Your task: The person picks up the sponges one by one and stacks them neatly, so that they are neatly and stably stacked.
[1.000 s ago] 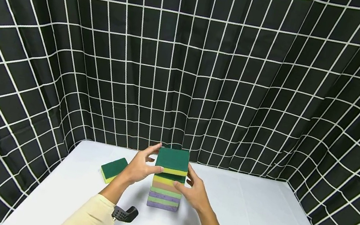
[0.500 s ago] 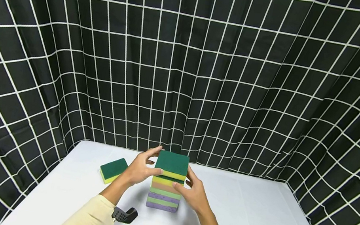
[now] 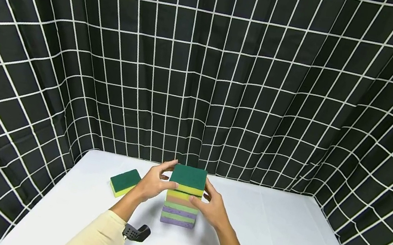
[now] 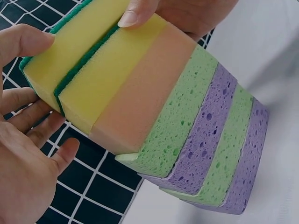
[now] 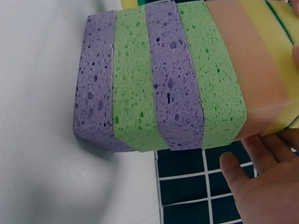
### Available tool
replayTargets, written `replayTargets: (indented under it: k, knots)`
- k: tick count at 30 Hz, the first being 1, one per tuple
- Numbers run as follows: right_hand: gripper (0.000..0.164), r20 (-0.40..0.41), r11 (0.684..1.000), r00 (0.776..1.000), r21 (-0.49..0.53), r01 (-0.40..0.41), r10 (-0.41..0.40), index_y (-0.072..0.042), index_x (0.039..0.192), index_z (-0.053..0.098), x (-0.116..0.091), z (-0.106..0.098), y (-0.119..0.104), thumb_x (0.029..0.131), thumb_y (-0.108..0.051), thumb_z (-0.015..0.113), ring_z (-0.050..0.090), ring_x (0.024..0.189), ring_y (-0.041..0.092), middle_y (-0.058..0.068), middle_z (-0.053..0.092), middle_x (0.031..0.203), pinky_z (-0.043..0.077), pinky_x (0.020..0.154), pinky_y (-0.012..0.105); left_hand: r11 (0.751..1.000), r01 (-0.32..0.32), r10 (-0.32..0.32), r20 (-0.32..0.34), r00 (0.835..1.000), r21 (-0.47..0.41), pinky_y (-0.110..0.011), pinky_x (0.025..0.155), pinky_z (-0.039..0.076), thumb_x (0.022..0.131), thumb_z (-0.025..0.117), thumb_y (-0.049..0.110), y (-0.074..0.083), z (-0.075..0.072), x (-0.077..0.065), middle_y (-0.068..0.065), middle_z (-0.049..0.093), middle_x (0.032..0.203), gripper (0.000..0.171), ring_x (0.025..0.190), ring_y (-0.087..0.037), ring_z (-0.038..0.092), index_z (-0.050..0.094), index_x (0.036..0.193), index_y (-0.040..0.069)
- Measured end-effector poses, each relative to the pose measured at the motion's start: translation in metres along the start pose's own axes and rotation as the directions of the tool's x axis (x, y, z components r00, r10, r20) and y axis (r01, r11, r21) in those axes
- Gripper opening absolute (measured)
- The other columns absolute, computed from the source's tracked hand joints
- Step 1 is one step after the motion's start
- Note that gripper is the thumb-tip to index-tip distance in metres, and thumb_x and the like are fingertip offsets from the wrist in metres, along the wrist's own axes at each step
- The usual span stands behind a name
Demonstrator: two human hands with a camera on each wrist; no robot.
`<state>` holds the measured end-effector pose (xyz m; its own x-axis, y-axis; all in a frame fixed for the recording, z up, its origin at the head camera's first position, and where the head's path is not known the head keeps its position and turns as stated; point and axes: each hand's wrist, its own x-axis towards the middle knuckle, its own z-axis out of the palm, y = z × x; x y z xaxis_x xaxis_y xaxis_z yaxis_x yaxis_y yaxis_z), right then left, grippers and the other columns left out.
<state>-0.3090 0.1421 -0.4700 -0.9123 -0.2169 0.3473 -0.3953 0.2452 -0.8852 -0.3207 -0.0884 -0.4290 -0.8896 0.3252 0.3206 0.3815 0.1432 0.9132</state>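
A stack of sponges (image 3: 179,215) stands upright on the table. Its lower layers alternate purple (image 5: 96,77) and pale green (image 5: 135,79), below a peach sponge (image 4: 145,88). Two yellow sponges with dark green scouring pads form the top; the uppermost scouring sponge (image 3: 188,176) lies pad up. My left hand (image 3: 153,183) holds that one, thumb on its yellow front edge and fingers along the left side. My right hand (image 3: 213,209) grips the upper stack from the right, its thumb on the lower yellow sponge (image 4: 117,70). Some right fingers are hidden behind the stack.
Another green-and-yellow scouring sponge (image 3: 125,181) lies on the white table (image 3: 278,242), left of the stack and behind the left forearm. A black curtain with a white grid (image 3: 204,76) rises behind the table and on both sides.
The top scouring sponge has come down onto the lower yellow one, and the dark green strip between them has narrowed. Both hands keep nearly the same place. The head view has tilted slightly.
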Motion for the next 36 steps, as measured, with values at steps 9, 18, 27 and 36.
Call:
replayTargets:
  k: [9, 18, 27, 36]
  knots:
    - [0.078, -0.009, 1.0, 1.0, -0.028, 0.0, 0.0, -0.011, 0.151, 0.032, 0.001, 0.001, -0.002, 0.086, -0.016, 0.074, 0.043, 0.13, 0.029, 0.012, 0.046, 0.143, 0.037, 0.101, 0.053, 1.0, 0.006, -0.006, -0.02, 1.0, 0.002, -0.053, 0.1, 0.036, 0.079, 0.073, 0.013, -0.001, -0.001, 0.0, -0.014, 0.044, 0.143, 0.074, 0.128, -0.032, 0.041, 0.042, 0.145, 0.004]
    - [0.083, -0.005, 1.0, 1.0, -0.031, -0.008, 0.007, -0.009, 0.152, 0.028, -0.002, -0.001, -0.004, 0.085, -0.021, 0.074, 0.04, 0.132, 0.032, 0.014, 0.042, 0.145, 0.033, 0.103, 0.056, 1.0, 0.006, -0.006, -0.038, 0.999, 0.008, -0.053, 0.1, 0.037, 0.078, 0.073, 0.013, -0.002, -0.001, -0.003, -0.014, 0.046, 0.142, 0.074, 0.126, -0.032, 0.043, 0.043, 0.144, 0.004]
    - [0.081, 0.018, 0.998, 0.998, -0.027, 0.053, -0.052, 0.003, 0.151, 0.02, 0.001, -0.015, -0.036, 0.088, -0.014, 0.069, 0.032, 0.135, 0.038, 0.022, 0.031, 0.15, 0.03, 0.105, 0.054, 1.0, 0.007, -0.007, -0.03, 1.0, 0.011, -0.053, 0.099, 0.037, 0.078, 0.072, 0.013, 0.001, 0.001, -0.003, -0.016, 0.045, 0.142, 0.074, 0.125, -0.033, 0.043, 0.041, 0.145, 0.003]
    - [0.074, 0.002, 0.992, 0.992, -0.025, 0.126, -0.126, 0.006, 0.149, 0.025, 0.005, -0.018, -0.078, 0.089, -0.009, 0.065, 0.034, 0.132, 0.043, 0.028, 0.035, 0.146, 0.029, 0.103, 0.06, 1.0, 0.005, -0.005, -0.031, 1.0, -0.003, -0.053, 0.1, 0.036, 0.079, 0.073, 0.013, 0.0, 0.001, -0.003, -0.015, 0.046, 0.141, 0.074, 0.125, -0.032, 0.044, 0.041, 0.145, 0.003]
